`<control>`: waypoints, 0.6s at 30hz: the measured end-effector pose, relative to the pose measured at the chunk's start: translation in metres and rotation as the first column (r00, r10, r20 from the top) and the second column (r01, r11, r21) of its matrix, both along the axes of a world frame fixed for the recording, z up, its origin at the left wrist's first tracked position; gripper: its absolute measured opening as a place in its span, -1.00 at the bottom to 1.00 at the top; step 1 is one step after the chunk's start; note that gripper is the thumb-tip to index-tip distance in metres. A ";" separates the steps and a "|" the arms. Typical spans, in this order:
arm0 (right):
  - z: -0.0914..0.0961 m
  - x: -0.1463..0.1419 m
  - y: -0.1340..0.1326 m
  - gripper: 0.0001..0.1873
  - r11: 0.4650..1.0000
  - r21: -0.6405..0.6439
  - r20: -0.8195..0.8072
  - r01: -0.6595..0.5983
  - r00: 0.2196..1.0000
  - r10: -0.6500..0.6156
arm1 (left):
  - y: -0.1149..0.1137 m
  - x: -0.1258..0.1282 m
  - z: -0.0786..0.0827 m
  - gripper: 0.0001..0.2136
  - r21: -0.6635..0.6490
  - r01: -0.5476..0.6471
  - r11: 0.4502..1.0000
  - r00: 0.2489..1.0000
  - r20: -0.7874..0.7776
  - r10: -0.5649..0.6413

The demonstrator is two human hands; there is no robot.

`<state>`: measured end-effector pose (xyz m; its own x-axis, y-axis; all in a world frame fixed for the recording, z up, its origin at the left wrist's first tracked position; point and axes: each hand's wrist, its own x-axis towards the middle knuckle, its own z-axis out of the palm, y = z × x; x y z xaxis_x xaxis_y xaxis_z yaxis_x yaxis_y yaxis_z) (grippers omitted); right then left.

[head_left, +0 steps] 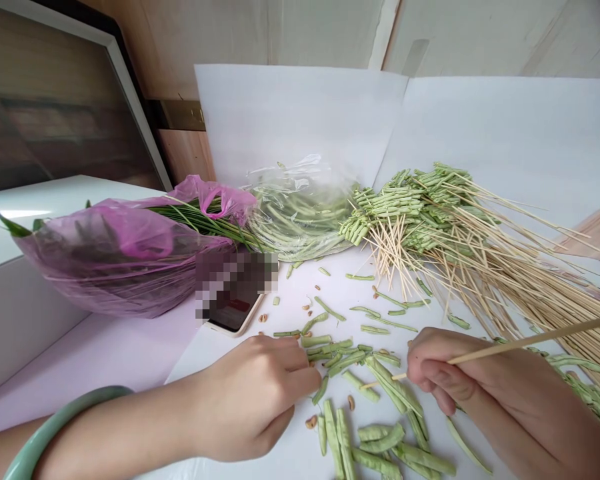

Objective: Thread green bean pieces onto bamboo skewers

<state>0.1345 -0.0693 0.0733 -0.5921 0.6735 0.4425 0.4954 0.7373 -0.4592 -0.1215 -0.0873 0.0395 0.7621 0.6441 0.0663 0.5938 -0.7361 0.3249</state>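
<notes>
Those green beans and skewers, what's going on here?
A person is working over cut green beans. The right hand holds a wooden skewer, its tip among the beans, while the left hand touches pieces nearby. Beyond lies a heap of skewers threaded with beans, beside a clear bag of beans and a pink bag of greens.

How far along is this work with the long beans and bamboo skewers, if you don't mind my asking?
Quite far, it seems. Done: a large heap of bamboo skewers holds threaded green beans. In hand: the right hand pinches one skewer, and the left hand is at the loose bean pieces. Left: those pieces and the beans in the clear plastic bag.
</notes>
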 end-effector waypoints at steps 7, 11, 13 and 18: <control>-0.001 -0.002 0.003 -0.62 0.999 -0.039 0.008 -0.034 0.999 0.034 | 0.000 -0.001 -0.003 -0.79 0.011 0.014 1.000 0.997 0.074 -0.014; -0.001 0.000 0.005 -0.67 1.000 -0.015 -0.028 -0.016 0.999 0.016 | 0.000 -0.001 -0.001 -0.76 0.001 0.080 0.997 0.987 0.140 -0.080; 0.002 0.001 0.007 -0.68 1.000 0.004 -0.070 0.010 0.997 -0.010 | 0.000 0.000 -0.001 -0.76 -0.010 0.122 0.992 0.980 0.161 -0.119; 0.009 0.010 0.001 -0.55 0.993 -0.059 -0.185 0.103 0.976 -0.112 | -0.002 0.005 -0.001 -0.70 -0.076 0.247 0.966 0.966 0.100 -0.239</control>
<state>0.1441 -0.0681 0.0818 -0.4248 0.7521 0.5038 0.4724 0.6589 -0.5854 -0.1165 -0.0890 0.0382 0.8898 0.4468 0.0929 0.3667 -0.8211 0.4374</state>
